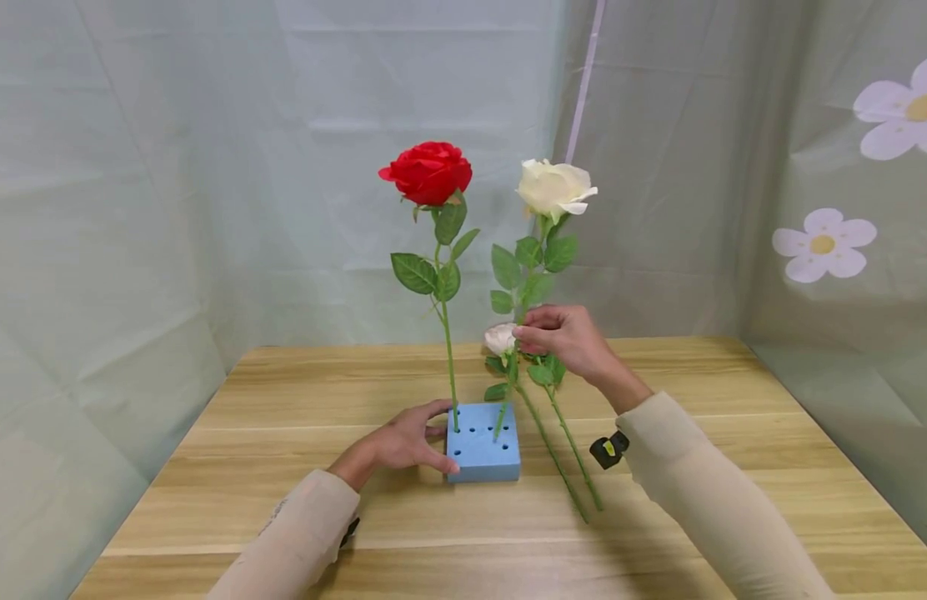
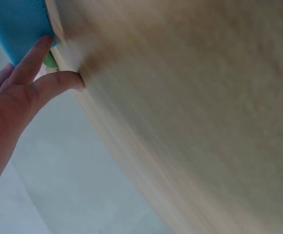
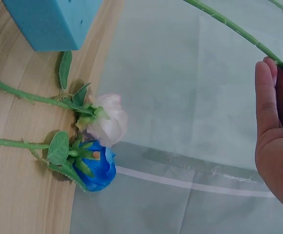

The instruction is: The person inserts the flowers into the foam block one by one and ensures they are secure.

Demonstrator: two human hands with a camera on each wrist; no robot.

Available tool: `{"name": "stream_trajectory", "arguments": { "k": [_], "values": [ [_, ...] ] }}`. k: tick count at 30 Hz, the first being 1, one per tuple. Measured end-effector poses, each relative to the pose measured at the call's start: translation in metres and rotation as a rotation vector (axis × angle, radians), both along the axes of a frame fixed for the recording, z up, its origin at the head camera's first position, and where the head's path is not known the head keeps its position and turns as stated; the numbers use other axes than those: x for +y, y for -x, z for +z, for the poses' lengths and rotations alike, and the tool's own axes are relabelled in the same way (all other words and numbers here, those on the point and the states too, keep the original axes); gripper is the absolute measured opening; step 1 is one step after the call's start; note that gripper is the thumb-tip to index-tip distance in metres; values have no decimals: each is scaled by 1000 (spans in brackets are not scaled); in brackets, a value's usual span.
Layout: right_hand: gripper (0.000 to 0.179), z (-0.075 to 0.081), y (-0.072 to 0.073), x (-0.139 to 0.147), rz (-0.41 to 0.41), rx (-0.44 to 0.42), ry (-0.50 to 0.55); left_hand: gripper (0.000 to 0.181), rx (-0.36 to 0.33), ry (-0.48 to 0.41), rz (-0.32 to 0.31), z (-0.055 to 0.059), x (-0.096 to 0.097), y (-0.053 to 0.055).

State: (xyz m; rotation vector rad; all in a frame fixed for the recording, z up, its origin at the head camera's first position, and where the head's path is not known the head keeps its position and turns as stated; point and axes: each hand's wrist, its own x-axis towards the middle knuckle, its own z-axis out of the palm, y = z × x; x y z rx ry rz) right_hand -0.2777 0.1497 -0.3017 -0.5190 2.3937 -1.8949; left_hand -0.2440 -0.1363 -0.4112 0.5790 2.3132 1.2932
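Note:
A light blue block (image 1: 484,467) with several small holes in its top sits on the table. My left hand (image 1: 407,436) grips its left side, thumb at the near corner and fingers toward the back; the left wrist view shows fingertips against the block (image 2: 22,29). A red rose (image 1: 429,173) stands upright in a hole near the block's left edge. Between thumb and fingers, my right hand (image 1: 564,337) pinches the stem of a white rose (image 1: 555,188). That stem leans slightly, its lower end over the block's top; whether it is inside a hole I cannot tell.
Right of the block, a pale pink rose (image 3: 109,119) and a blue rose (image 3: 100,168) lie on the wooden table (image 1: 283,392), stems toward the near side. Behind my right hand, the blue bloom is mostly hidden in the head view. Grey-green curtains (image 1: 321,167) surround the table.

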Motion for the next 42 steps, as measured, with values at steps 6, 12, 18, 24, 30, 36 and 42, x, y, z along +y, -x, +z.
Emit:
{"name": "stream_trajectory", "arguments": {
  "k": [6, 12, 18, 24, 30, 36, 42],
  "values": [
    [29, 0, 2, -6, 13, 24, -18, 101, 10, 12, 2, -1, 0, 0],
    [27, 2, 3, -11, 25, 22, -2, 100, 12, 7, 0, -1, 1, 1],
    [24, 3, 3, -16, 29, 20, -7, 100, 5, 0, 1, -1, 1, 1],
    [22, 2, 4, -20, 52, 37, -6, 99, -6, -11, 1, 0, 1, 1],
    [22, -2, 5, -24, 65, 53, -11, 99, -7, -17, -7, -1, 0, 1],
    [22, -4, 4, -28, 67, 61, -22, 101, -13, -31, -9, -1, 1, 0],
    [21, -5, 3, -31, 69, 66, -26, 101, -12, -27, 1, 0, 1, 0]
  ]
}}
